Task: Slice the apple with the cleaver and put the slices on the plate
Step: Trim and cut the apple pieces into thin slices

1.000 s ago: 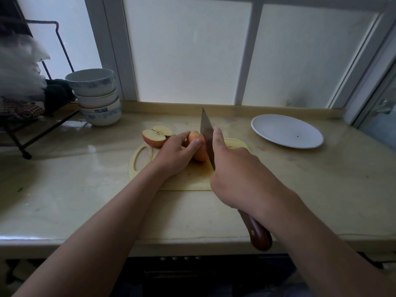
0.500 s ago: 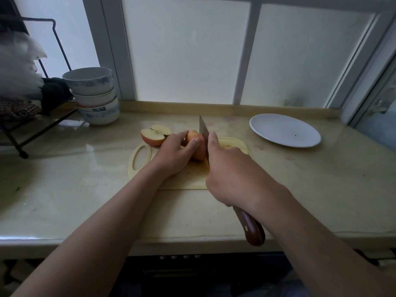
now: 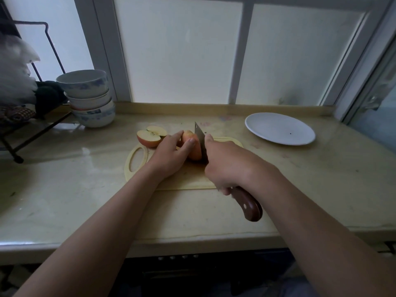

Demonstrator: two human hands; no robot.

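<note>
At the counter (image 3: 64,189), the right hand (image 3: 231,166) grips the cleaver (image 3: 248,204) by its wooden handle. The left hand (image 3: 171,155) curls over an apple piece (image 3: 194,146) on the cutting board (image 3: 188,179). The right hand hides the blade's lower edge. Beyond, two cut pieces (image 3: 150,138) lie together, and the plate (image 3: 278,129) sits well apart at right.

A frosted window (image 3: 182,50) gives pale daylight. Below it runs a glossy beige counter (image 3: 64,189). Left of it stands a black wire rack (image 3: 18,160), and right of it is perhaps a glass door (image 3: 375,99).
</note>
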